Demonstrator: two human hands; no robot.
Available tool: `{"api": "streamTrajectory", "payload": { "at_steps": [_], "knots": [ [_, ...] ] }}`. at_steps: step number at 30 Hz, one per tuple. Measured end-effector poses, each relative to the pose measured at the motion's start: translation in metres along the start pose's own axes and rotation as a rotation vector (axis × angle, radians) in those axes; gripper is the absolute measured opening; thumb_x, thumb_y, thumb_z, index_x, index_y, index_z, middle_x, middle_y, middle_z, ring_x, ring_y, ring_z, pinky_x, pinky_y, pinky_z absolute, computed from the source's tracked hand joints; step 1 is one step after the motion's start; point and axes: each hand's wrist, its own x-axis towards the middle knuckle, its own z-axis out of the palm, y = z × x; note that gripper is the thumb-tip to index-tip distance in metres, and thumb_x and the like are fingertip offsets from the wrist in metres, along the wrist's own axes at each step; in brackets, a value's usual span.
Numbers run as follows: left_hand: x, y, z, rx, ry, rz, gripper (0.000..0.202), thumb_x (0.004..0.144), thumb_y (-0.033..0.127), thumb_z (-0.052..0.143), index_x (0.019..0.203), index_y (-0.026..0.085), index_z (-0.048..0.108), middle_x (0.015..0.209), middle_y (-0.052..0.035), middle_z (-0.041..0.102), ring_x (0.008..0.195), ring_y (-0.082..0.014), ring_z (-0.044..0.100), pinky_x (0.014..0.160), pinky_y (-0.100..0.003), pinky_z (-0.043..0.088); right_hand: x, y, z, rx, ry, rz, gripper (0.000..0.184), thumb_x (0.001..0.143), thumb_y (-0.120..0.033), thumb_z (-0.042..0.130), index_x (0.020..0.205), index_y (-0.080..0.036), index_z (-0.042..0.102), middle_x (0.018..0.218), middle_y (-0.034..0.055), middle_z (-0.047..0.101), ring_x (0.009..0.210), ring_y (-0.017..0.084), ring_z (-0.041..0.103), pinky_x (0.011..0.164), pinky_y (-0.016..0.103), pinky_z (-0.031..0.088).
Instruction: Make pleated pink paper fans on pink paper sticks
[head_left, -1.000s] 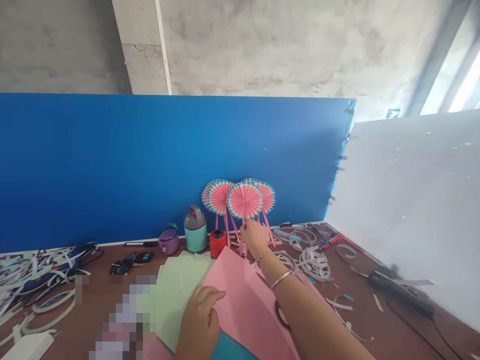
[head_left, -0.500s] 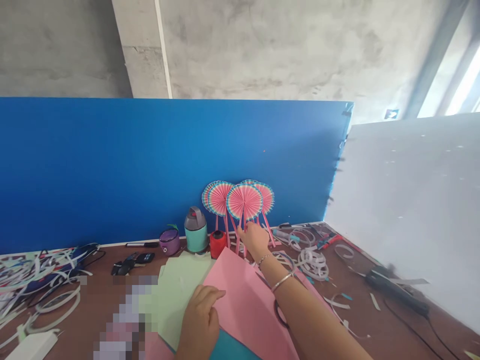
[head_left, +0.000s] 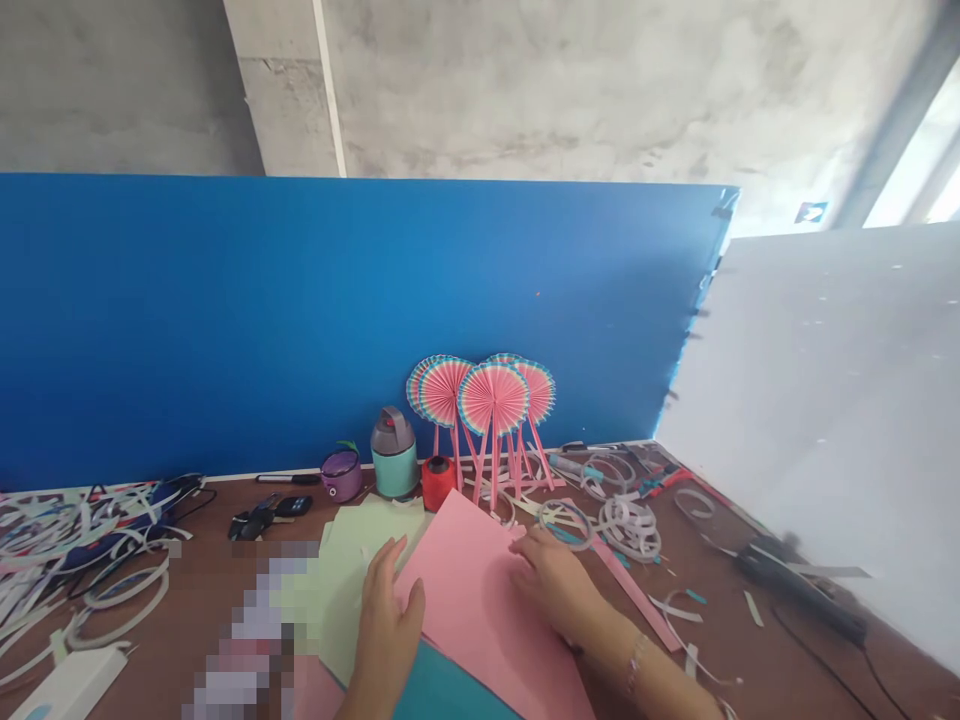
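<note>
Sheets of pink paper (head_left: 480, 590) lie in front of me, over a teal sheet (head_left: 442, 685) and beside pale green sheets (head_left: 349, 570). My left hand (head_left: 390, 610) is at the pink paper's left edge, thumb and fingers apart, gripping nothing. Over the right part of the pink paper is my right hand (head_left: 551, 580), fingers spread and slightly bent, holding nothing that I can see. Behind the paper, several round pleated paper fans (head_left: 493, 400) with pink handles lean against the blue partition.
A teal and grey bottle (head_left: 394, 465), a red container (head_left: 438, 484) and a purple pot (head_left: 341, 476) stand along the partition (head_left: 225, 330). Paper strips (head_left: 628, 528) are coiled at the right, near a black tool with a cord (head_left: 802, 590). More strips (head_left: 82, 540) tangle at left.
My right hand has come back from the fan handles to the pink paper. My left hand has opened its fingers at the paper's left edge. The view has shifted slightly.
</note>
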Motion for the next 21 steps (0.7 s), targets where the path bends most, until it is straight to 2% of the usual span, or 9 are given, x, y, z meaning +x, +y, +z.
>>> {"api": "streamTrajectory", "payload": {
  "at_steps": [2, 6, 9, 12, 17, 19, 21],
  "knots": [
    [0.0, -0.001, 0.001, -0.015, -0.029, -0.025, 0.046, 0.078, 0.029, 0.044, 0.123, 0.018, 0.048, 0.13, -0.0134, 0.049, 0.119, -0.0272, 0.047, 0.086, -0.039, 0.048, -0.016, 0.005, 0.004, -0.036, -0.058, -0.003, 0.032, 0.068, -0.016, 0.053, 0.097, -0.016, 0.065, 0.106, 0.0112, 0.06, 0.102, 0.025, 0.052, 0.087, 0.033, 0.036],
    [0.0, -0.003, 0.002, -0.006, -0.16, -0.039, 0.044, 0.073, 0.026, 0.047, 0.114, 0.018, 0.056, 0.106, -0.011, 0.062, 0.092, -0.0235, 0.061, 0.077, -0.035, 0.05, -0.034, 0.016, 0.006, -0.025, -0.073, 0.01, 0.037, 0.068, -0.017, 0.047, 0.102, -0.019, 0.062, 0.115, 0.0094, 0.056, 0.107, 0.026, 0.048, 0.088, 0.037, 0.036],
    [0.0, -0.006, 0.003, 0.031, -0.189, -0.061, 0.045, 0.069, 0.027, 0.047, 0.111, 0.017, 0.059, 0.09, -0.0073, 0.063, 0.07, -0.0198, 0.061, 0.068, -0.034, 0.05, -0.037, 0.024, -0.001, -0.043, -0.058, 0.043, 0.046, 0.063, -0.01, 0.043, 0.104, -0.019, 0.062, 0.115, 0.009, 0.057, 0.109, 0.025, 0.047, 0.091, 0.036, 0.034],
    [0.001, -0.008, 0.001, 0.022, -0.196, -0.139, 0.05, 0.066, 0.03, 0.048, 0.112, 0.015, 0.057, 0.079, -0.0032, 0.059, 0.058, -0.0164, 0.058, 0.061, -0.031, 0.048, -0.035, 0.03, -0.009, -0.077, -0.047, 0.067, 0.053, 0.059, -0.004, 0.04, 0.105, -0.018, 0.063, 0.113, 0.0091, 0.059, 0.11, 0.024, 0.048, 0.093, 0.034, 0.033],
    [0.005, -0.003, -0.006, -0.058, -0.225, -0.236, 0.051, 0.062, 0.03, 0.052, 0.11, 0.014, 0.058, 0.076, -0.0018, 0.059, 0.056, -0.0156, 0.056, 0.056, -0.028, 0.045, -0.036, 0.04, -0.013, -0.255, -0.035, 0.179, 0.051, 0.067, 0.001, 0.037, 0.105, -0.019, 0.065, 0.108, 0.0102, 0.062, 0.108, 0.026, 0.05, 0.089, 0.036, 0.034],
    [0.006, 0.001, -0.008, -0.099, -0.193, -0.24, 0.047, 0.061, 0.03, 0.054, 0.104, 0.015, 0.061, 0.077, -0.0022, 0.059, 0.059, -0.0167, 0.057, 0.058, -0.029, 0.046, -0.037, 0.043, -0.013, -0.35, -0.02, 0.267, 0.047, 0.071, 0.0, 0.037, 0.103, -0.018, 0.066, 0.111, 0.0123, 0.061, 0.107, 0.028, 0.051, 0.085, 0.038, 0.036],
    [0.006, 0.005, -0.01, -0.15, -0.12, -0.226, 0.041, 0.06, 0.031, 0.057, 0.098, 0.016, 0.064, 0.081, -0.0043, 0.061, 0.07, -0.0198, 0.06, 0.065, -0.03, 0.047, -0.037, 0.044, -0.013, -0.413, 0.003, 0.324, 0.04, 0.075, -0.003, 0.038, 0.098, -0.017, 0.067, 0.111, 0.0148, 0.061, 0.105, 0.03, 0.052, 0.081, 0.039, 0.037]
  ]
}}
